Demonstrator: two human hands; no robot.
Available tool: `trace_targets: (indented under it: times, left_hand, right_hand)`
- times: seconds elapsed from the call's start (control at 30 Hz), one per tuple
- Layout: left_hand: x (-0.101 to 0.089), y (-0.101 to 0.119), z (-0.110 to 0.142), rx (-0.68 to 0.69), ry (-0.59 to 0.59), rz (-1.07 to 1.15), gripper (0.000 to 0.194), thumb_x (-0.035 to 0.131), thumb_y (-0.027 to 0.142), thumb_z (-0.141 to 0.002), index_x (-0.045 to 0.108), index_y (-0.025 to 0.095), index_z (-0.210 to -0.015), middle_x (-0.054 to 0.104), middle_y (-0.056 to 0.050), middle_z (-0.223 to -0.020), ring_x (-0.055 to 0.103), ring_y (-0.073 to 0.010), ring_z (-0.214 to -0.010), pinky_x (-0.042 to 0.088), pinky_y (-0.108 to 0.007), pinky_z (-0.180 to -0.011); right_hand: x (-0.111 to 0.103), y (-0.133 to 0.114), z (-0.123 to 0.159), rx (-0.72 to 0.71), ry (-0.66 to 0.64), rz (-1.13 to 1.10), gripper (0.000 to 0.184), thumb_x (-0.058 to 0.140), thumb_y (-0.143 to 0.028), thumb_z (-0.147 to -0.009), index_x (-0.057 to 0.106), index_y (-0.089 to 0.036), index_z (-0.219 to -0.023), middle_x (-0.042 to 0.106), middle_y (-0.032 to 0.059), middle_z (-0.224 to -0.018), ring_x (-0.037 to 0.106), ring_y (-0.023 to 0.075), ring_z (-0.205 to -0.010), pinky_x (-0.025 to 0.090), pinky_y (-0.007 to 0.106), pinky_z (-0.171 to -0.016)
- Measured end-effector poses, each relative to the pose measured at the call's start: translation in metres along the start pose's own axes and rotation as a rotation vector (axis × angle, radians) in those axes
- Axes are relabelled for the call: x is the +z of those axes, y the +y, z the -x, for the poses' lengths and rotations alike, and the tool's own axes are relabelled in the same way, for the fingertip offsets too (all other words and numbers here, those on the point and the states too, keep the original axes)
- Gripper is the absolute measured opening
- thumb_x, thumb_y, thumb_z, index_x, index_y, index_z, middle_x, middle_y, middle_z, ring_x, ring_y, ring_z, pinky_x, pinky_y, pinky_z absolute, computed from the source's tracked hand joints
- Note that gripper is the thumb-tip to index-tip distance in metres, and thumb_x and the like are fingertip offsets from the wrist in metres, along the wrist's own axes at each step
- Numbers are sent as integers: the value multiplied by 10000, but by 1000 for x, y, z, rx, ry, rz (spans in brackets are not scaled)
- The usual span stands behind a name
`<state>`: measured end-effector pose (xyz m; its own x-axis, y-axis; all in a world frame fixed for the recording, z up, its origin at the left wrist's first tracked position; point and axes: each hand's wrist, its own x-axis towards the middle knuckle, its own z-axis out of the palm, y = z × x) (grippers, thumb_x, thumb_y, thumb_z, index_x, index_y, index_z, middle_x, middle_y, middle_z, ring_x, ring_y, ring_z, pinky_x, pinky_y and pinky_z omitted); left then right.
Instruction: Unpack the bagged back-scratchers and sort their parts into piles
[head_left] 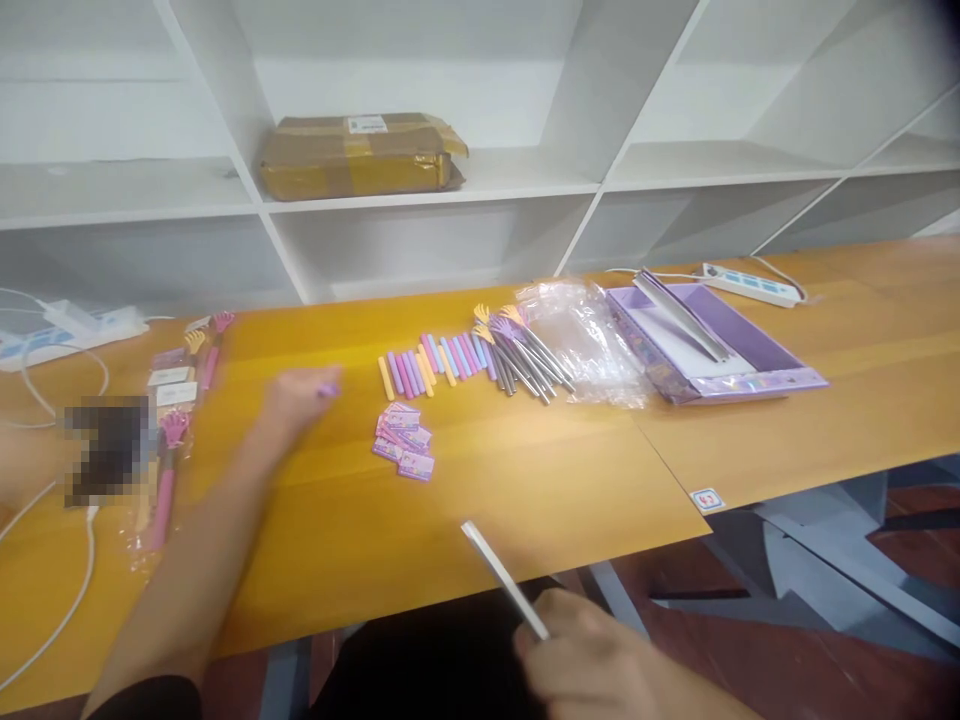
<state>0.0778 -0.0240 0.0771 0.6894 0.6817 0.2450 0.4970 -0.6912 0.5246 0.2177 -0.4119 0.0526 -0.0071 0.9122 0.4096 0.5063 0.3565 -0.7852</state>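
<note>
My left hand [300, 402], blurred, is closed over the table with a small purple piece [328, 390] showing at its fingers. Low in front of me, my right hand [581, 640] grips a thin silver rod [502, 575] that points up and left. Beyond my left hand lies a row of pink, purple, blue and orange handle sleeves [431, 362]. Several back scratchers [525, 350] with metal shafts and orange or purple hand-shaped heads are heaped beside them. Small printed purple cards [403, 440] lie nearer to me.
Clear plastic bags [581, 335] and an open purple box [757, 382] are at right. Packaged pink back scratchers [165, 490], a pixelated dark object [109, 450] and white cables lie left. A taped carton [360, 160] rests on the shelf. A power strip [754, 285] lies behind.
</note>
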Motion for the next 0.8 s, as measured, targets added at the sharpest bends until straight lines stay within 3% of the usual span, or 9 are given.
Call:
trace_targets:
  times: [0.07, 0.1, 0.2, 0.27, 0.33, 0.4, 0.5, 0.6, 0.8]
  left_hand:
    - [-17, -28, -16, -197, 91, -78, 387, 441, 360, -1040, 471, 220, -680, 396, 4, -580, 532, -200, -673, 343, -313, -683]
    - [-20, -37, -21, -256, 84, -101, 326, 521, 364, -1010, 485, 218, -721, 436, 6, -597, 533, -198, -662, 344, -310, -665]
    - [-9, -47, -29, -412, -66, 7, 235, 697, 378, -935, 555, 193, -966, 583, 11, -681, 591, -191, -626, 424, -295, -612]
    - [7, -43, -28, -474, -172, 154, 336, 670, 364, -971, 527, 158, -1194, 674, -11, -782, 665, -188, -644, 522, -298, -629]
    - [22, -37, -25, -482, -191, 243, 436, 614, 331, -1010, 450, 139, -1366, 742, -67, -972, 721, -178, -714, 598, -321, -723]
    - [35, -32, -20, -399, -128, 193, 520, 621, 311, -1002, 430, 132, -1452, 735, -139, -1206, 746, -187, -829, 621, -369, -866]
    - [51, -26, -10, -174, -72, 66, 519, 597, 276, -993, 492, 114, -1474, 660, -210, -1394, 728, -257, -1038, 587, -454, -1022]
    - [62, -20, 0, 14, -118, 35, 425, 539, 240, -1009, 584, 155, -1423, 681, -179, -1389, 684, -294, -1187, 562, -470, -1075]
    - [68, -14, 14, 252, -154, -86, 414, 530, 175, -1009, 637, 133, -1407, 698, -160, -1418, 604, -330, -1315, 473, -514, -1198]
  right_hand:
    - [-33, 2, 11, 182, 111, -4, 611, 278, -575, -1168, 579, -284, -723, 447, 19, -551, 464, 201, -496, 453, 365, -540]
    - [-52, 6, 11, 257, 159, 2, 615, 223, -587, -1169, 593, -280, -786, 480, 15, -568, 492, 200, -503, 490, 371, -582]
    - [-114, 22, -10, 577, 253, 78, 626, 264, -690, -1144, 643, -229, -954, 606, 8, -633, 639, 192, -584, 565, 374, -735]
    - [-152, 32, -37, 788, 250, 145, 660, 371, -768, -1091, 676, -197, -962, 687, 45, -684, 730, 222, -685, 572, 365, -768]
    - [-180, 41, -67, 844, 201, 206, 564, 546, -709, -1047, 706, -174, -972, 744, 78, -753, 765, 244, -764, 572, 349, -775]
    - [-198, 52, -96, 802, 184, 350, 373, 629, -522, -1037, 734, -165, -1031, 770, 84, -811, 760, 238, -800, 554, 328, -776]
    - [-205, 80, -133, 799, 201, 793, 271, 528, -301, -1079, 759, -159, -1092, 782, 115, -905, 732, 239, -848, 503, 318, -789]
    - [-193, 117, -153, 869, 121, 1140, 329, 474, -268, -1111, 761, -107, -1102, 771, 206, -1064, 730, 280, -972, 469, 329, -823]
    - [-146, 166, -151, 837, 166, 1186, 390, 374, -266, -1143, 668, -55, -1289, 716, 250, -1194, 721, 303, -964, 454, 358, -776]
